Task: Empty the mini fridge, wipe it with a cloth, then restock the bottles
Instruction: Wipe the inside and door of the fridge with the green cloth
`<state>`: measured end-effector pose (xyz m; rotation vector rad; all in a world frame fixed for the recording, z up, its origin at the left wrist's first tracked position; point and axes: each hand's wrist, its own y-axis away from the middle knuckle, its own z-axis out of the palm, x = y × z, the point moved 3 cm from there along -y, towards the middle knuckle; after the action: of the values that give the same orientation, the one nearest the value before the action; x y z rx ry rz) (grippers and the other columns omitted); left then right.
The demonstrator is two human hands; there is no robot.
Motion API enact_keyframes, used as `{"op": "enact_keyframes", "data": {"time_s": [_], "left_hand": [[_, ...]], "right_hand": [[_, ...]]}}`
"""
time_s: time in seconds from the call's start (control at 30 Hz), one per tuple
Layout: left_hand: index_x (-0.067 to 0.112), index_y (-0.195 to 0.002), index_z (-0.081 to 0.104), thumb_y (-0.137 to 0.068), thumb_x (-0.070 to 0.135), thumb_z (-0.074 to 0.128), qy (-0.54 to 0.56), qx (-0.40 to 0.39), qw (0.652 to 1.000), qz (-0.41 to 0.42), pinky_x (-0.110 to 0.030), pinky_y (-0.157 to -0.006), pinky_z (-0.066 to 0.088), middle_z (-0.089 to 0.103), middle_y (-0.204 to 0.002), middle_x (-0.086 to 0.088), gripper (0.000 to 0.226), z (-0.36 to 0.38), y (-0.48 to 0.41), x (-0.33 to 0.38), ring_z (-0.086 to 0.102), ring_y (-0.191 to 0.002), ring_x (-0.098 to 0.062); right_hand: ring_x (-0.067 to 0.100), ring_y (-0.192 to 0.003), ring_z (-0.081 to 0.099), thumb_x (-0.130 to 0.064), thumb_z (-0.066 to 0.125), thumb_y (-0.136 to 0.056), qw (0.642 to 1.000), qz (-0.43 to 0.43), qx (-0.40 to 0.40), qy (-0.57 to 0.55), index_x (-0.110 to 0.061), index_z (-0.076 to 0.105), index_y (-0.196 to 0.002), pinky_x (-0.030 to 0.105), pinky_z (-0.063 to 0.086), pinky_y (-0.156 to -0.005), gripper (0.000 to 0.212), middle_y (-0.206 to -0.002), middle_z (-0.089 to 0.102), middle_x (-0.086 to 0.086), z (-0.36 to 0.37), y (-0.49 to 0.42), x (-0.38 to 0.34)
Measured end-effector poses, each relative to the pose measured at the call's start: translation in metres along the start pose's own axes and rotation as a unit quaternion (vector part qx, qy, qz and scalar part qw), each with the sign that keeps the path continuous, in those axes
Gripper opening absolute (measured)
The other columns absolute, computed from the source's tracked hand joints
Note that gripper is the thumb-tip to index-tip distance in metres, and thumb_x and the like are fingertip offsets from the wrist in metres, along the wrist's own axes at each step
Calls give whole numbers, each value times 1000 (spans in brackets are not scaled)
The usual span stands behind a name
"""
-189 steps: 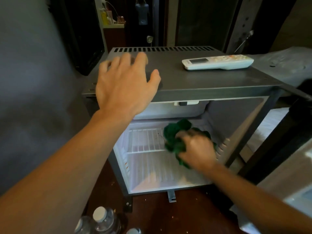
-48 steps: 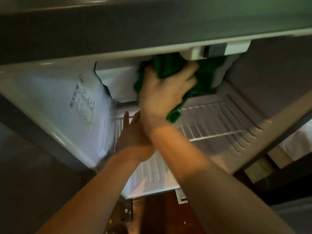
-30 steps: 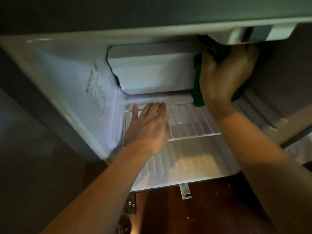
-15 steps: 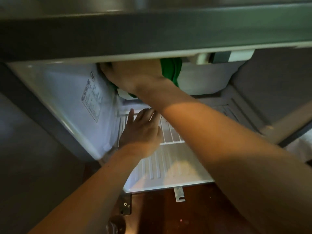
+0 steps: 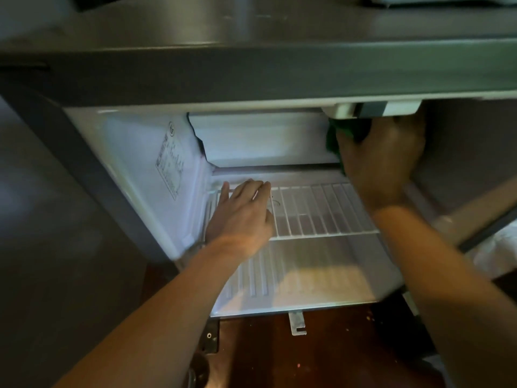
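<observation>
The mini fridge (image 5: 134, 163) stands open, its white inside bare of bottles. The right hand (image 5: 382, 161) is up in the top right corner of the fridge, just under the control box (image 5: 372, 110) on the ceiling edge, its grip closed around a green cloth (image 5: 334, 135) pressed against the right end of the freezer box (image 5: 265, 138). Only a small part of the cloth shows past the fingers. The left hand (image 5: 240, 217) lies flat on the left part of the wire shelf (image 5: 321, 211), fingers spread and holding nothing, close to the fridge's left wall. The shelf to the right of that hand is open, and so is the ribbed fridge floor (image 5: 307, 275) below it, out to the front lip. Beyond that lip lies dark wooden floor (image 5: 335, 354).
</observation>
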<state>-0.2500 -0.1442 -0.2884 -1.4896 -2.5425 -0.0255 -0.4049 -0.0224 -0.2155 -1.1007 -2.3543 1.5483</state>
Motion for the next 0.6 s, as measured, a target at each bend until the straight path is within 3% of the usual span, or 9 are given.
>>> {"op": "enact_keyframes", "data": {"time_s": [0.1, 0.17, 0.23, 0.33, 0.43, 0.53, 0.6], "left_hand": [[12, -144, 37, -101, 26, 32, 45, 44, 997, -45, -33, -118, 14, 37, -149, -5, 45, -6, 1, 1, 26, -140, -19], [9, -137, 43, -101, 23, 33, 58, 61, 993, -78, -31, -111, 23, 43, -141, -8, 40, -8, -2, -1, 34, -132, -21], [8, -134, 46, -99, 21, 34, 59, 46, 993, -94, -32, -107, 29, 48, -136, -9, 38, -6, -3, -3, 39, -126, -23], [7, -131, 49, -97, 20, 36, 37, 31, 995, -89, -36, -106, 32, 52, -130, -11, 39, -2, -3, -3, 42, -122, -26], [5, -128, 50, -96, 19, 35, 20, 32, 996, -79, -37, -107, 32, 54, -126, -14, 39, 1, -4, -3, 45, -119, -29], [6, -120, 52, -95, 22, 30, 12, 32, 996, -77, -39, -106, 33, 55, -121, -14, 38, 4, -5, -3, 47, -114, -29], [7, -113, 53, -93, 23, 29, 14, 37, 995, -88, -39, -103, 34, 55, -117, -14, 35, 5, -5, -4, 47, -110, -29]], "right_hand": [[46, -84, 62, -27, 76, -74, 986, -12, -169, 13, -16, 66, -106, 44, 52, -66, 35, -98, 65, 24, 5, 41, -4], [44, -88, 62, -34, 69, -81, 947, -38, -313, 60, -21, 65, -106, 38, 46, -66, 28, -101, 65, 18, 12, 42, -9], [41, -95, 61, -39, 66, -82, 922, -45, -377, 78, -24, 61, -108, 34, 38, -67, 31, -108, 63, 13, 11, 33, -12], [38, -83, 62, -37, 78, -69, 946, -79, -306, 78, -23, 66, -101, 34, 48, -62, 37, -95, 66, 11, -24, 57, -6], [34, -83, 62, -28, 85, -60, 969, -96, -225, -21, -18, 67, -104, 36, 53, -61, 49, -96, 67, 13, -67, 106, 12], [30, -86, 61, -30, 83, -60, 940, -256, -209, -84, -21, 60, -106, 37, 52, -69, 52, -96, 68, 10, -80, 160, 20], [29, -85, 63, -29, 80, -59, 916, -295, -260, -75, -24, 59, -105, 37, 53, -70, 51, -96, 68, 7, -61, 184, 18]]}}
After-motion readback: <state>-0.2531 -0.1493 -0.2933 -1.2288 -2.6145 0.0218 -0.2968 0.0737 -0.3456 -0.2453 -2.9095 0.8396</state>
